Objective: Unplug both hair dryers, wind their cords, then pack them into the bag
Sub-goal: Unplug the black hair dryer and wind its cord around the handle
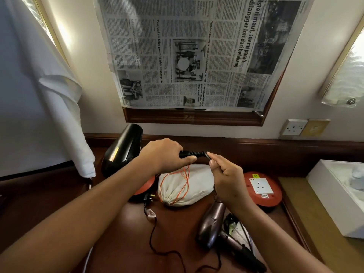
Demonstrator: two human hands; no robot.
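My left hand [165, 154] grips the handle of a black hair dryer [122, 150], held above the back of the wooden desk. Just right of it, my right hand [226, 180] pinches the black cord [207, 155] where it leaves the handle end. That cord's plug [149, 197] lies loose on the desk, and the cord [153, 239] trails toward me. A bronze hair dryer [212, 227] lies on the desk under my right forearm. A white drawstring bag [189, 186] with orange strings lies below my hands.
A red round extension socket [262, 189] sits right of the bag; another red one [146, 184] is partly hidden under my left arm. A wall socket [294, 127] is at the back right. A white tray [334, 196] stands on the right and a white cloth [59, 107] hangs on the left.
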